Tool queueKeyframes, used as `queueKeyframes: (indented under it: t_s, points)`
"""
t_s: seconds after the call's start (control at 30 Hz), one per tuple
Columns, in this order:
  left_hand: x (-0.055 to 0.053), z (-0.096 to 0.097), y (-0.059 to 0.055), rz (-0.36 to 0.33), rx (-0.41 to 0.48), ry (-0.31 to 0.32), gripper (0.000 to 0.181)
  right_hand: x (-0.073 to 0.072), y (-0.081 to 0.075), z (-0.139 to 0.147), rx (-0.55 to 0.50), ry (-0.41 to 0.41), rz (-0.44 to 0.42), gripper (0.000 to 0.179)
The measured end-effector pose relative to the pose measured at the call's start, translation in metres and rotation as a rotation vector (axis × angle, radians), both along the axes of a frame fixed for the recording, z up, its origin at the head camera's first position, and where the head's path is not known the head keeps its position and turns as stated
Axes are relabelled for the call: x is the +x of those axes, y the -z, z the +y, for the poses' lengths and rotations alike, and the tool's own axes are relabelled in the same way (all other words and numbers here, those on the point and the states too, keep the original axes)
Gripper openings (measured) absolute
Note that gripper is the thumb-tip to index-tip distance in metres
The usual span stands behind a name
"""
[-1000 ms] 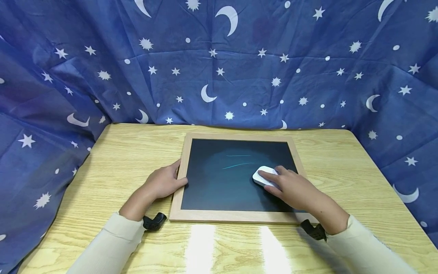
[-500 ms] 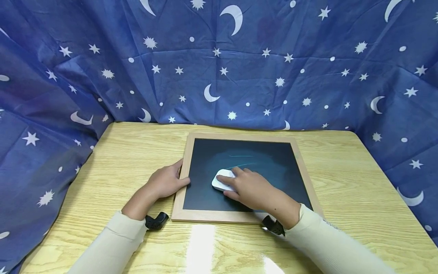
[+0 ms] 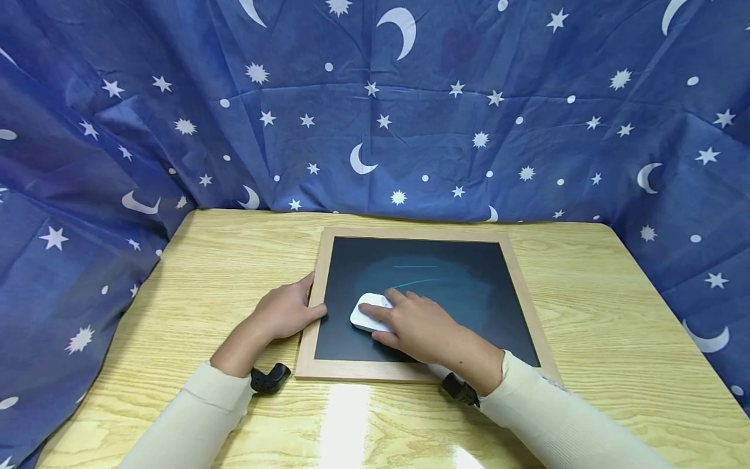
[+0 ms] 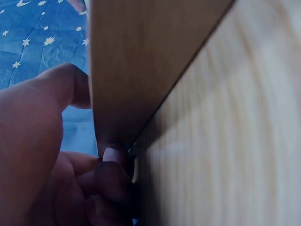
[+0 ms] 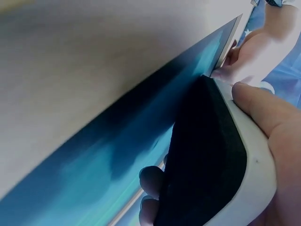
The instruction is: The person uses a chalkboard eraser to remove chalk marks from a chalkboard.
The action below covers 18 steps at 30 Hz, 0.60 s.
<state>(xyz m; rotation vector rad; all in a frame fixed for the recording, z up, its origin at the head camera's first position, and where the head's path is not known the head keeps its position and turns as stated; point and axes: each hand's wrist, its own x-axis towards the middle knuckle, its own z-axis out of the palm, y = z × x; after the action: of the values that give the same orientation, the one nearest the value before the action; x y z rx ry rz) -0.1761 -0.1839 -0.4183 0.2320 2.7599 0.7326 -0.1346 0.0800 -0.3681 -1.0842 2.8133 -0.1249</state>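
A small chalkboard (image 3: 469,312) in a pale wooden frame lies on the table, with two thin blue-green chalk lines (image 3: 416,283) across its upper middle. My right hand (image 3: 418,326) grips a white chalkboard eraser (image 3: 366,312) over the board's left part. In the right wrist view the eraser's black felt side (image 5: 202,155) shows, with the thumb on one side and fingertips on the other. My left hand (image 3: 284,311) holds the frame's left side, thumb over its top face. Other fingers of that hand are bent against the frame's outer edge (image 4: 136,61) in the left wrist view.
The wood-grain table (image 3: 246,247) extends around the board on all sides. A blue curtain (image 3: 316,117) with white moons and stars hangs behind it and along both sides. Black wrist devices (image 3: 271,379) sit at both cuffs, and light reflects off the table's front part.
My right hand has slid the eraser left across the board, from its right part to its left part, slowing in the last half second. The left hand keeps its hold on the frame.
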Motion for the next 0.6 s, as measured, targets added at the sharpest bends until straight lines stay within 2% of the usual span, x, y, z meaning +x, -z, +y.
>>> queueKeyframes:
  t_s: [0.27,0.6]
  points:
    - [0.001,0.001,-0.001,-0.013,0.009,-0.003,0.085,0.000,0.001,0.039,-0.006,0.113,-0.030,0.053]
    - [0.001,0.001,0.000,-0.018,0.013,-0.004,0.084,-0.005,0.000,0.121,0.001,0.269,0.035,0.049]
